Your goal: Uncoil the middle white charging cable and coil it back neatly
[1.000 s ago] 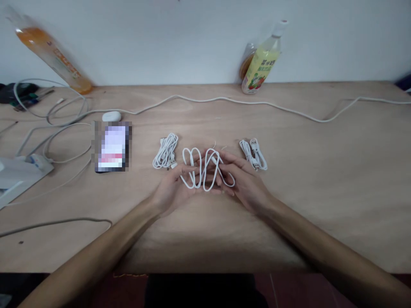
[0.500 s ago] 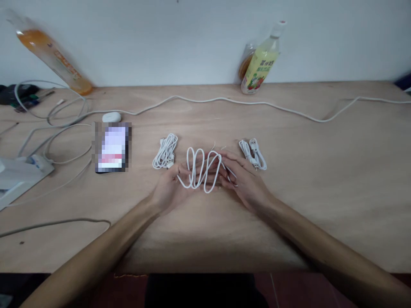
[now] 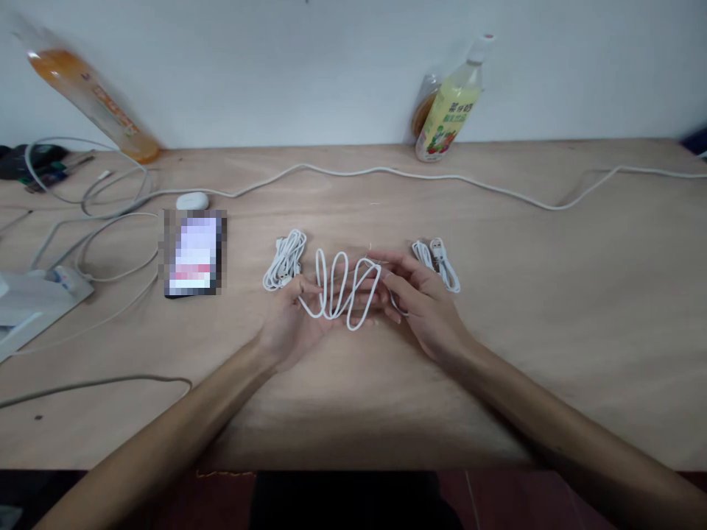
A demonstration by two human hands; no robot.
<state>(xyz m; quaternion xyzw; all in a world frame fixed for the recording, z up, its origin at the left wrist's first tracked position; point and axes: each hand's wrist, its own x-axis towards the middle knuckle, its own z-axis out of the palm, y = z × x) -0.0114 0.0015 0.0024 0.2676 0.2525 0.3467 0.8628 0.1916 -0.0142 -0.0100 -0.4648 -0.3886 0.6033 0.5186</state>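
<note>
Loops of the white cable (image 3: pixel 350 305) are fanning out a little farther left than half a second ago, the leftmost one now standing higher, and your left thumb is covering more of the left cable bundle's (image 3: pixel 284 261) lower end from view. You are holding the white cable at the centre of the frame, above the table (image 3: pixel 552 353). Your left hand (image 3: pixel 292 316) is lying half open, its thumb pressing lightly on the cable's left part and its fingers stretching beneath the loops. Your right hand (image 3: pixel 428 309) is curling loosely about the right part, thumb and forefinger nearly meeting; you cannot tell exactly where its fingertips are gripping. Just above and right of that hand, the right cable bundle (image 3: pixel 446 269) is lying partly hidden behind it. Left of centre, a phone (image 3: pixel 193 254) with a blurred screen is resting below a white case (image 3: pixel 192 201), and a yellow-labelled bottle (image 3: pixel 450 110) is standing at upper right
</note>
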